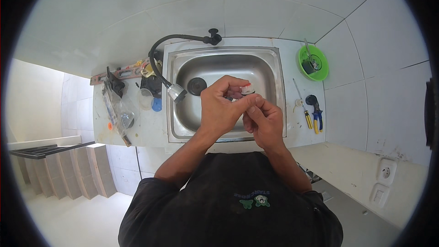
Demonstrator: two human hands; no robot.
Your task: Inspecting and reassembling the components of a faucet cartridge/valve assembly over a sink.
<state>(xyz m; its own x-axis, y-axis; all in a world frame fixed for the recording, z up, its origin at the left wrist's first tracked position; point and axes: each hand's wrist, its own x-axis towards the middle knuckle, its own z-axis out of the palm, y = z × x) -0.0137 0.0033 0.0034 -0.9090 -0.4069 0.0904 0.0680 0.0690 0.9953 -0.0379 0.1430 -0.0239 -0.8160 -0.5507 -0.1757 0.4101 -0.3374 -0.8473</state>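
Note:
Both of my hands are raised over the steel sink (215, 52), close together. The curled fingers of my left hand (219, 105) hold a small round white piece with a red top and a dark lower edge (247, 89), which looks like a small roll of tape. My right hand (266, 121) is closed in a pinch, its thumb and forefinger against the tip of the left thumb. Whatever lies between those right fingertips is too small to make out. Beneath the hands, a black round drain piece (196, 86) sits in the basin, left of my left hand.
A black flexible faucet hose (153, 59) with a silver head (176, 93) arches over the sink's left side. On the right counter lie pliers (317, 119), a screwdriver (307, 118) and a green bowl (324, 64). Left stand a red level (123, 73) and a plastic bag (121, 107).

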